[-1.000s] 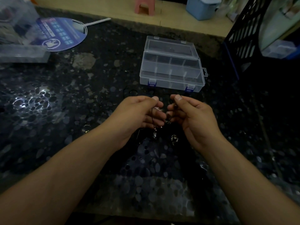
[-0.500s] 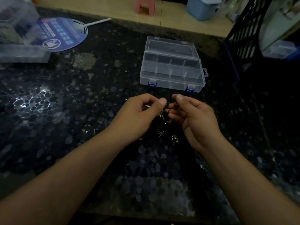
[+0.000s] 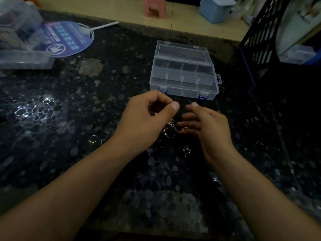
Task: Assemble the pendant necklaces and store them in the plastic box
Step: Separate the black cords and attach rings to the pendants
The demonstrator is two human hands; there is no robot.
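Now left fingers pinch the necklace chain beside right fingers

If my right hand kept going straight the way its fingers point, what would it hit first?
The right hand points left, so its fingers would probably first meet the silvery necklace chain dangling from the left hand; depth is unclear.

The picture is dark. A bright white shine sits on the black table at the left. The floor far back looks lighter. The clear box in the left corner is blurry, and the edges bend.
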